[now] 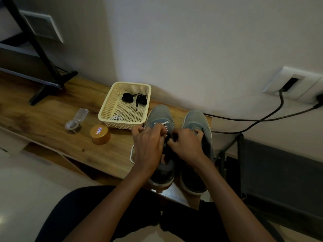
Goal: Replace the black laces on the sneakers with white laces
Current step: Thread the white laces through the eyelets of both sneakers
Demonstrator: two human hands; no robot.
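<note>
— While the white lace (161,123) is being worked through the left sneaker (160,112), which step can be said to be in hand?

— Relacing of the first shoe, it is judged. A few white crossings are seen near the toe, but the upper eyelets are hidden under the hands. The black laces (127,97) are already out and are laid coiled at the far end of the basket (122,124).

— And the grip?

— The left hand (148,145) is closed with curled fingers over the lace row. A loop of white lace is seen trailing out beside it onto the bench (52,110), so the lace is taken to be held there. The right hand (187,144) is curled at the tongue as well, but what is pinched in it cannot be told.

— Where is the other shoe left?

— The right sneaker (194,119) is stood just beside the first, and no lace is seen on its visible part. A spare white lace (116,117) is kept bundled in the near corner of the basket.

— What is called for next?

— The free end must be fed through the next eyelet and pulled snug, and both sides must be evened before the second shoe is begun.
</note>
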